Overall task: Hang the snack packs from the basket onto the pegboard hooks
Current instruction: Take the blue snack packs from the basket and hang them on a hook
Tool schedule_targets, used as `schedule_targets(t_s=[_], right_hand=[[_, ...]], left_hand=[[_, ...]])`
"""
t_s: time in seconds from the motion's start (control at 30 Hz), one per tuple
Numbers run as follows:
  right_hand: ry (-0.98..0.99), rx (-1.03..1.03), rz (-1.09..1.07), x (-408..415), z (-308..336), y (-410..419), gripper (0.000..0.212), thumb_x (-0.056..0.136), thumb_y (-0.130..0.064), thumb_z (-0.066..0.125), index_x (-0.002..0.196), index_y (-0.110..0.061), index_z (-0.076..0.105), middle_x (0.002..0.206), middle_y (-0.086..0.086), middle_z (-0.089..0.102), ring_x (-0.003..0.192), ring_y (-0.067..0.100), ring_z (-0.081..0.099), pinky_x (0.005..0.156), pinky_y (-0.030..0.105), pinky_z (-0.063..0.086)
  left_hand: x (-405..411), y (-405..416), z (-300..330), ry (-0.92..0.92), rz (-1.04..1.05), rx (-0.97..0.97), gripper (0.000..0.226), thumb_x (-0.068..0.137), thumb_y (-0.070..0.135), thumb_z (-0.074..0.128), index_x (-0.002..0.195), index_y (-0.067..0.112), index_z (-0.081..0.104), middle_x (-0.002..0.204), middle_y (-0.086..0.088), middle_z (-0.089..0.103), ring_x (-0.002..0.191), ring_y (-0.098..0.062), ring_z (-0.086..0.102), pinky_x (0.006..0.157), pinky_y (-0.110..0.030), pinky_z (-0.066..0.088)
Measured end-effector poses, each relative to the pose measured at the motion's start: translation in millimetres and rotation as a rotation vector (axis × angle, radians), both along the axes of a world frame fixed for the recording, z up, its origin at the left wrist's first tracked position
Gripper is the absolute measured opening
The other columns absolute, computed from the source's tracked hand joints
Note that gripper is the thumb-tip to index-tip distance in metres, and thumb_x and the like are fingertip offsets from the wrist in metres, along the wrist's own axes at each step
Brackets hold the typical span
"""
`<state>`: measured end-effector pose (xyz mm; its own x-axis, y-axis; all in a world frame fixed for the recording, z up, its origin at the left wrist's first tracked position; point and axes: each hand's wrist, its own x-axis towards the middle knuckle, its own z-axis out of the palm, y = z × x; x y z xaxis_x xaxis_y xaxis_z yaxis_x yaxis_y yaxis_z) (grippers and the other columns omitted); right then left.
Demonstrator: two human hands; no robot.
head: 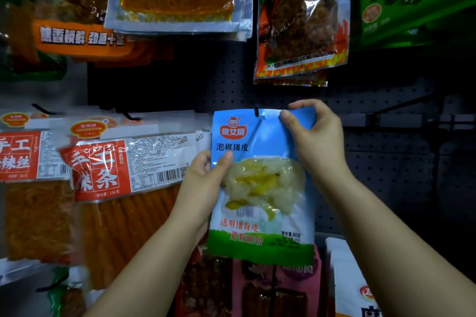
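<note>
Both hands pinch the blue pack (262,188): right hand (315,136) at its top edge, left hand (206,183) at its side. The hook (256,111) tip pokes through the hang hole; push level, then release.

A person's 2 bare hands hold a blue snack pack (262,185) upright against a dark pegboard (386,162). The right hand (313,136) pinches its top right corner; the left hand (203,183) grips its left edge. A black hook (256,111) pokes through the pack's top hole. Red-labelled packs (103,170) hang just left.
</note>
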<state>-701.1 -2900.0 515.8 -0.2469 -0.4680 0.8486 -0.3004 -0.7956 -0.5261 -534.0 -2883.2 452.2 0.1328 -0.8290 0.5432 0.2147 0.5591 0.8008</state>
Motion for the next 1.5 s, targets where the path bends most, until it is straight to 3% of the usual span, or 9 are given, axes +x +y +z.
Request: schedule_targets(t_s=[0.2, 0.33, 0.47, 0.6, 0.77, 0.83, 0.9, 1.1, 1.5], right_hand=[[0.073, 0.079, -0.198, -5.5, 7.1, -40.9, 0.013, 0.086, -0.033, 0.065, 0.092, -0.029, 0.054, 0.09, -0.008, 0.059, 0.082, 0.011, 0.055, 0.064, 0.03, 0.045], [0.151, 0.145, -0.378, -9.9, 9.4, -62.7, 0.022, 0.086, -0.044, 0.062, 0.099, -0.028, 0.059, 0.104, 0.0, 0.066, 0.095, 0.022, 0.059, 0.068, 0.03, 0.034], [0.275, 0.185, -0.567, -14.0, 11.2, -77.5, 0.044, 0.087, -0.053, 0.056, 0.112, -0.018, 0.06, 0.106, 0.009, 0.068, 0.098, 0.033, 0.061, 0.064, 0.03, 0.033], [0.332, 0.265, -0.684, -14.1, 17.5, -86.6, 0.044, 0.086, -0.057, 0.055, 0.092, -0.014, 0.055, 0.09, 0.011, 0.065, 0.069, 0.029, 0.052, 0.046, 0.026, 0.024], [0.263, 0.349, -0.563, -16.9, 11.4, -91.6, 0.049, 0.085, -0.062, 0.053, 0.1, -0.017, 0.061, 0.095, 0.008, 0.065, 0.082, 0.031, 0.058, 0.055, 0.028, 0.032], [0.21, 0.344, -0.427, -22.2, -3.9, -90.0, 0.037, 0.085, -0.06, 0.053, 0.074, -0.025, 0.052, 0.076, 0.003, 0.056, 0.075, 0.027, 0.054, 0.055, 0.03, 0.029], [0.159, 0.317, -0.313, -28.6, -27.8, -85.2, 0.048, 0.085, -0.056, 0.057, 0.059, -0.024, 0.032, 0.06, -0.004, 0.04, 0.058, 0.018, 0.04, 0.051, 0.03, 0.025], [0.041, 0.32, -0.096, -36.9, -110.7, -75.5, 0.048, 0.087, -0.043, 0.062, 0.056, -0.021, 0.032, 0.051, -0.006, 0.029, 0.048, 0.009, 0.027, 0.052, 0.03, 0.024], [-0.085, 0.608, 0.003, -30.0, -212.0, 10.8, 0.031, 0.089, -0.034, 0.061, 0.064, -0.017, 0.053, 0.052, -0.004, 0.049, 0.05, 0.011, 0.042, 0.051, 0.025, 0.035]], left_hand=[[-8.4, -32.1, -38.6, -0.251, 0.163, 0.176, 0.044, 0.084, 0.033, 0.066, 0.119, 0.023, 0.04, 0.103, 0.004, 0.064, 0.084, -0.012, 0.069, 0.067, -0.028, 0.054], [-16.6, -45.5, -50.9, -0.368, 0.227, 0.21, 0.015, 0.09, 0.024, 0.06, 0.098, 0.029, 0.048, 0.1, -0.003, 0.064, 0.092, -0.022, 0.066, 0.086, -0.049, 0.053], [-20.5, -57.3, -49.7, -0.385, 0.262, 0.22, 0.004, 0.094, 0.02, 0.055, 0.092, 0.024, 0.053, 0.101, -0.008, 0.065, 0.095, -0.024, 0.063, 0.086, -0.043, 0.052], [-22.9, -73.3, -45.1, -0.413, 0.328, 0.232, 0.005, 0.095, 0.02, 0.052, 0.1, 0.02, 0.05, 0.099, -0.003, 0.06, 0.085, -0.013, 0.056, 0.063, -0.023, 0.042], [-24.4, -83.3, -48.6, -0.377, 0.355, 0.255, 0.016, 0.096, 0.021, 0.051, 0.108, 0.011, 0.053, 0.103, -0.009, 0.061, 0.086, -0.017, 0.057, 0.069, -0.031, 0.046], [-24.8, -82.7, -56.5, -0.341, 0.343, 0.262, 0.018, 0.095, 0.022, 0.052, 0.109, 0.011, 0.053, 0.106, -0.009, 0.063, 0.095, -0.023, 0.06, 0.082, -0.037, 0.05], [-24.0, -79.5, -67.8, -0.315, 0.333, 0.26, 0.018, 0.095, 0.025, 0.052, 0.109, 0.013, 0.053, 0.107, -0.006, 0.063, 0.093, -0.019, 0.062, 0.074, -0.03, 0.052], [-29.0, -71.0, -93.7, -0.251, 0.298, 0.27, 0.023, 0.095, 0.036, 0.047, 0.1, 0.014, 0.052, 0.082, 0.001, 0.057, 0.057, -0.007, 0.055, 0.06, -0.035, 0.049], [-23.8, -15.3, -162.1, -0.192, 0.098, 0.395, 0.014, 0.097, 0.013, 0.047, 0.084, 0.014, 0.053, 0.066, 0.002, 0.053, 0.049, 0.001, 0.051, 0.05, -0.011, 0.041]])
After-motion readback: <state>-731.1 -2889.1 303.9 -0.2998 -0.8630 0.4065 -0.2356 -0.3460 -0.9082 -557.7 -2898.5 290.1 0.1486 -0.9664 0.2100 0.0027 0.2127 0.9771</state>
